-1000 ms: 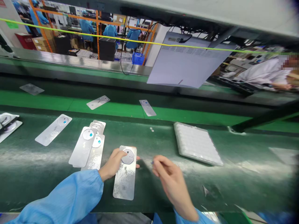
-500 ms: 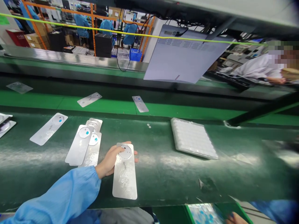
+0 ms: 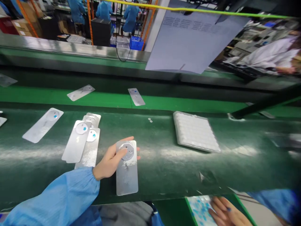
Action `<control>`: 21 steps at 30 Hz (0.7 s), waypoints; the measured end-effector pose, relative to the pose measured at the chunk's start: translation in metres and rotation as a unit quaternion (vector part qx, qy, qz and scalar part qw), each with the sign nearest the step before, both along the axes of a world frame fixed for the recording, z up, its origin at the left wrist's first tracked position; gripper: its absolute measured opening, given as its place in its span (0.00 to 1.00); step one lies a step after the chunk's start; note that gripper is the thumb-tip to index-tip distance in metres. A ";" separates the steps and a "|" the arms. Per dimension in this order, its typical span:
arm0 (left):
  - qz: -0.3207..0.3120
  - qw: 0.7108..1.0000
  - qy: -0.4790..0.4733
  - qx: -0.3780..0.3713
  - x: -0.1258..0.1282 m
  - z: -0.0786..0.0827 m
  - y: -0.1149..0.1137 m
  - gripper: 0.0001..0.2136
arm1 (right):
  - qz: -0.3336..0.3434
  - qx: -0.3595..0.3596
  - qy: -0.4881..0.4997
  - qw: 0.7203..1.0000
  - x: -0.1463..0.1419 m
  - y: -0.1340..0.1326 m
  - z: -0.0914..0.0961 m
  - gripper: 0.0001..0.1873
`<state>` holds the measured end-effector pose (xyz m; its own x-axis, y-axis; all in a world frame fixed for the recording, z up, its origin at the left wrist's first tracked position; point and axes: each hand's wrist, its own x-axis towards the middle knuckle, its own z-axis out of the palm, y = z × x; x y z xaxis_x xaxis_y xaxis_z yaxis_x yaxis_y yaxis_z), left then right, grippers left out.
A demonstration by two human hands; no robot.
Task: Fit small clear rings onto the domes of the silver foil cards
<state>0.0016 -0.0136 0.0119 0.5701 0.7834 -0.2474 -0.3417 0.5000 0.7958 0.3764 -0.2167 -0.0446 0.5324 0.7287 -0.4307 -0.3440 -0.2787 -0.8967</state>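
My left hand [image 3: 111,158] grips a silvery phone back cover [image 3: 127,179], its thumb on the octagonal camera area and fingers beneath. No blue dot shows on that cover. To its left lies an overlapping stack of similar covers [image 3: 76,141], with blue stickers on the octagons of the front ones. A single cover [image 3: 42,127] with a blue dot lies farther left. At lower right, my right hand [image 3: 225,213] has its fingers bent together over a sheet of blue stickers [image 3: 199,208] in a green-edged tray [image 3: 191,212]. A small blue spot shows on one finger; its grip is unclear.
A clear-wrapped white tray [image 3: 196,131] lies on the green bench right of centre. Two tiny white rings [image 3: 150,120] lie behind my left hand. More covers [image 3: 136,96] rest on the lower green strip beyond. A white panel [image 3: 185,40] hangs above; a dark support bar [image 3: 265,100] slants at right.
The view has tilted down, so the bench sits higher. The left hand still holds the cover, now slightly tilted. My right hand has come further into view, over the blue stickers.
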 end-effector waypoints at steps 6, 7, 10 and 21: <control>0.018 0.996 0.086 -0.003 -0.003 -0.001 0.004 0.34 | 0.128 0.274 0.268 0.915 -0.106 0.058 0.051 0.24; 0.020 0.995 0.095 -0.005 -0.003 -0.001 0.006 0.36 | 0.150 0.302 0.292 0.895 -0.112 0.066 0.053 0.24; 0.027 0.993 0.111 -0.014 -0.002 0.005 0.008 0.37 | 0.187 0.352 0.334 0.854 -0.116 0.073 0.058 0.20; 0.040 0.991 0.124 -0.042 0.001 0.013 0.005 0.36 | 0.122 0.344 0.330 0.871 -0.108 0.057 0.061 0.16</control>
<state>0.0029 -0.0082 0.0250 0.4208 0.7941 -0.4386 -0.1822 0.5477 0.8166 0.2685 -0.1595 0.0162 0.1277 0.9918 -0.0023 -0.8538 0.1088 -0.5092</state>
